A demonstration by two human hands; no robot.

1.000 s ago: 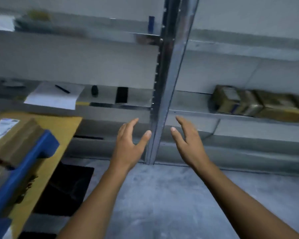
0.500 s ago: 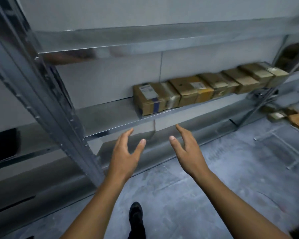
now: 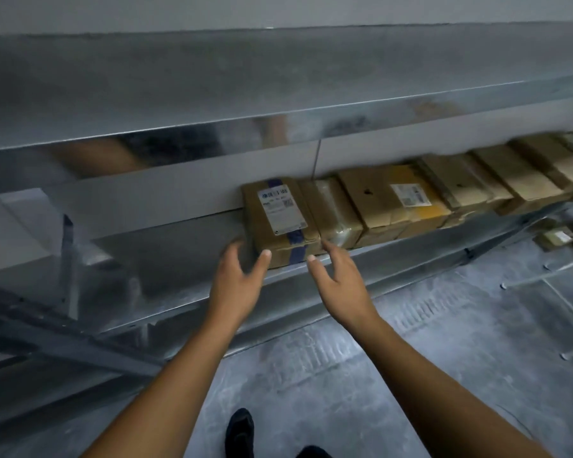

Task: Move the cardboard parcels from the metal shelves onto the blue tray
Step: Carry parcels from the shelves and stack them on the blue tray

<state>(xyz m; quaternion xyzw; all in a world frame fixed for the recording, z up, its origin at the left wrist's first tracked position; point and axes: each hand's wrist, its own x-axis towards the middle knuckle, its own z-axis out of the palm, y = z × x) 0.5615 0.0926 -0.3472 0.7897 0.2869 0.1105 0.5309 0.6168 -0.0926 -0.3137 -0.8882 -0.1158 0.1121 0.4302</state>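
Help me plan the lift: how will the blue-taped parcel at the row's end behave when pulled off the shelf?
The blue-taped parcel looks boxy, crisp-edged: probably stiff. Lying flat, it seems unlikely to tip. It abuts the shiny wrapped parcel, so it may drag there.

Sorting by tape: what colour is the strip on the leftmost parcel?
Blue tape, clearest in the head view.
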